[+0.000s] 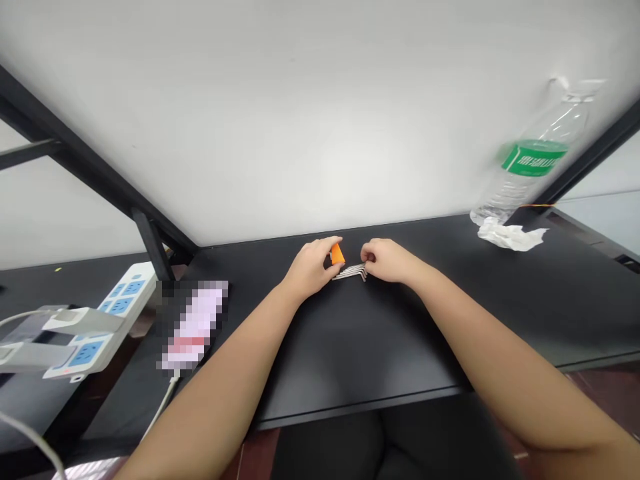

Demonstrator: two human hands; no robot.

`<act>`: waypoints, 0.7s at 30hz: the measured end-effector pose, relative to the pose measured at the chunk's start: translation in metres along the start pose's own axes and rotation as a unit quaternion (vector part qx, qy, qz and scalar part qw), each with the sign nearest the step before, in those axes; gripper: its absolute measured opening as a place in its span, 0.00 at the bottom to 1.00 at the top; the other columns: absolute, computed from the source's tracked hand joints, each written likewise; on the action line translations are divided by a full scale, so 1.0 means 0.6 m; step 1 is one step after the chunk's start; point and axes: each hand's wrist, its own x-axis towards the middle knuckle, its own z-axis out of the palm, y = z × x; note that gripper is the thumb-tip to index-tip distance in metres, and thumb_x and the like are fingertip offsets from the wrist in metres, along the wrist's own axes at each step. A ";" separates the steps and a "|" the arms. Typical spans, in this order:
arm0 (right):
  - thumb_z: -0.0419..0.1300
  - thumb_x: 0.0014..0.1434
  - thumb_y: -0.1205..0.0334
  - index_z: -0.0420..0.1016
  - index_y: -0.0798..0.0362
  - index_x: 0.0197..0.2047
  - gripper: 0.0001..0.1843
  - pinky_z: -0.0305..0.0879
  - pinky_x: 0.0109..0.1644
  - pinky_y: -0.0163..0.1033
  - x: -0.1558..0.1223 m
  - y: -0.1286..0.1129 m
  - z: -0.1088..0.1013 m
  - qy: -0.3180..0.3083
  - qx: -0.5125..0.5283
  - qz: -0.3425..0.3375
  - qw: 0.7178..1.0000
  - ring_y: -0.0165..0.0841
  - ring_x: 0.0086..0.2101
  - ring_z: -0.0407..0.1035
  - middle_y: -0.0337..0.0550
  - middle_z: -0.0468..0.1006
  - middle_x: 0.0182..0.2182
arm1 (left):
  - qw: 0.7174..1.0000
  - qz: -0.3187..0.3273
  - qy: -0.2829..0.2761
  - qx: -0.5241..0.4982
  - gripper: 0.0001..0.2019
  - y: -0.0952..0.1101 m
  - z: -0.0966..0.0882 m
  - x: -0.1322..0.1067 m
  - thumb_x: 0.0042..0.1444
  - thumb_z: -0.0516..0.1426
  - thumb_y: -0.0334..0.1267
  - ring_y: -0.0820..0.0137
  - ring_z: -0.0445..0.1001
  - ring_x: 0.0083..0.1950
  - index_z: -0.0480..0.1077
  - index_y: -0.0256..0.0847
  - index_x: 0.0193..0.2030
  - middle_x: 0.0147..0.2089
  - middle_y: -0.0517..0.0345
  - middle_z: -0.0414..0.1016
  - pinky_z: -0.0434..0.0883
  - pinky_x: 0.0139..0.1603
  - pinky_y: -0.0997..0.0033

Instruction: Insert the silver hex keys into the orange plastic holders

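My left hand (pixel 314 268) grips a small orange plastic holder (pixel 337 255) between thumb and fingers, just above the black tabletop. Several silver L-shaped hex keys (pixel 353 271) lie side by side below it, their bent ends toward the right. The left thumb is at the keys' left ends. My right hand (pixel 387 260) is closed, its fingertips pinched together at the right ends of the keys. What sits between those fingertips is hidden.
A black table (pixel 360 347) stands against a white wall. At the right are a clear plastic bottle (pixel 533 160) with a green label and a crumpled tissue (pixel 511 236). To the left lie a blurred-out phone (pixel 197 320) on a cable and a white power strip (pixel 110 313) with plugs.
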 end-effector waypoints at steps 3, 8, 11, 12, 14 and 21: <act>0.60 0.58 0.67 0.79 0.51 0.40 0.08 0.60 0.39 0.33 -0.003 -0.006 0.006 -0.041 -0.001 -0.050 0.998 0.31 0.37 0.69 0.43 0.76 0.41 | 1.000 -0.004 -0.001 -0.013 0.27 -0.002 0.000 -0.002 0.61 0.60 0.42 0.62 0.76 0.58 0.65 0.45 0.67 0.62 0.53 0.74 0.74 0.61 0.61; 0.60 0.58 0.67 0.77 0.54 0.38 0.05 0.57 0.34 0.34 -0.008 -0.027 0.017 -0.056 -0.083 -0.065 0.993 0.31 0.33 0.68 0.46 0.75 0.41 | 0.999 -0.017 0.021 -0.040 0.24 0.000 -0.001 -0.001 0.63 0.59 0.38 0.66 0.78 0.53 0.66 0.42 0.65 0.60 0.51 0.75 0.75 0.59 0.63; 0.59 0.58 0.68 0.76 0.55 0.36 0.05 0.56 0.32 0.37 -0.012 -0.042 0.018 -0.041 -0.146 -0.073 0.986 0.33 0.33 0.69 0.49 0.74 0.40 | 0.997 -0.031 0.033 -0.063 0.25 -0.001 0.000 0.001 0.61 0.60 0.35 0.69 0.78 0.48 0.66 0.41 0.65 0.57 0.50 0.76 0.77 0.56 0.65; 0.58 0.59 0.68 0.76 0.55 0.37 0.05 0.57 0.33 0.37 -0.012 -0.046 0.019 -0.036 -0.162 -0.076 0.983 0.34 0.34 0.69 0.50 0.75 0.40 | 0.997 -0.034 0.035 -0.066 0.25 -0.002 0.001 0.001 0.61 0.60 0.34 0.69 0.78 0.48 0.66 0.41 0.65 0.56 0.50 0.77 0.77 0.56 0.65; 0.57 0.60 0.69 0.77 0.56 0.38 0.06 0.58 0.33 0.38 -0.013 -0.050 0.021 -0.028 -0.185 -0.080 0.979 0.36 0.35 0.70 0.51 0.75 0.39 | 0.997 -0.036 0.034 -0.066 0.25 -0.004 0.002 0.001 0.61 0.61 0.35 0.69 0.78 0.48 0.66 0.41 0.65 0.56 0.50 0.77 0.77 0.56 0.64; 0.56 0.61 0.71 0.75 0.56 0.38 0.06 0.57 0.34 0.37 -0.008 -0.035 0.018 0.001 -0.188 -0.080 0.979 0.35 0.35 0.71 0.49 0.76 0.40 | 0.996 -0.034 0.041 -0.075 0.25 -0.008 0.005 0.001 0.60 0.61 0.36 0.69 0.78 0.47 0.66 0.42 0.65 0.55 0.51 0.77 0.77 0.56 0.64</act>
